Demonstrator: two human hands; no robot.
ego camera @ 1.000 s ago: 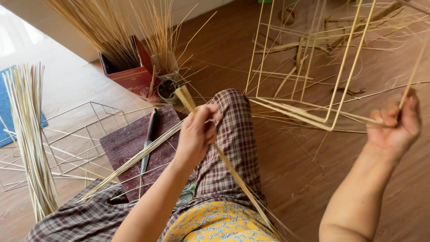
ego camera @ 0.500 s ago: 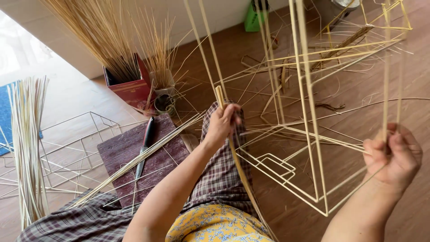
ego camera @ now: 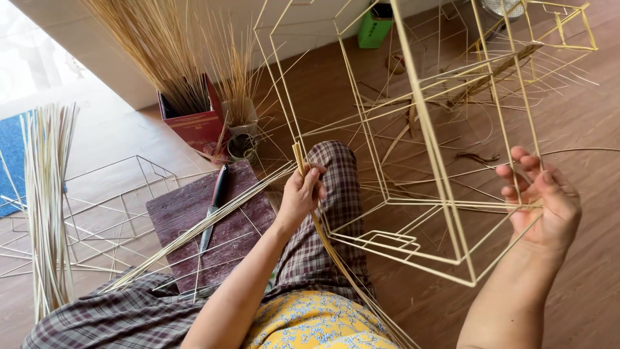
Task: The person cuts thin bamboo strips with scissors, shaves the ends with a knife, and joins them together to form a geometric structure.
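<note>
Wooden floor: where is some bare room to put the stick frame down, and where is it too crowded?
Bare floor shows right of the right hand, and a pale strip between the stick bundle and the red box. Crowded: the dark board carries a knife and sticks, a flat frame lies beside it, and scraps litter the floor behind the held frame. The left hand grips strips.
</note>
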